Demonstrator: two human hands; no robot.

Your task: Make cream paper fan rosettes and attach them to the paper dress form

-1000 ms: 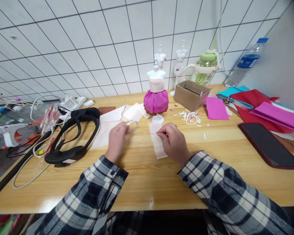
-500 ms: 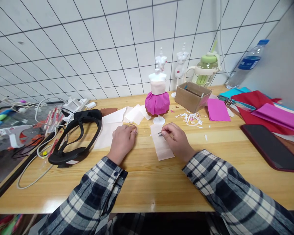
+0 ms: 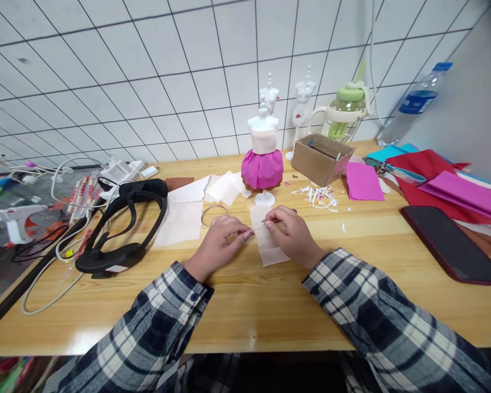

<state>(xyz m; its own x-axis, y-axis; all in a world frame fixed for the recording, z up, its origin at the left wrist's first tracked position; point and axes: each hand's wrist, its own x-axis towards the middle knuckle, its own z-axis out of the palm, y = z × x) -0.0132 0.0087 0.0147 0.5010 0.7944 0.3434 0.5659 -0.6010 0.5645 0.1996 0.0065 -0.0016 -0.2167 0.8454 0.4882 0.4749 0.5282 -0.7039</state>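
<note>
Both hands meet over the pale paper strip (image 3: 270, 245) at table centre — the left hand (image 3: 221, 243) pinches its edge, the right hand (image 3: 292, 234) grips a thin tool, fingers curled. At two o'clock, an open cardboard box (image 3: 321, 158); contents unclear.

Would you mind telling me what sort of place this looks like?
Probably a paper-craft workbench: a small mannequin in a pink paper skirt, coloured paper sheets and a glue gun on a wooden table.

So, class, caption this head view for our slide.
Both hands, left and right, pinch a pale paper strip before a pink-skirted mannequin.
</note>
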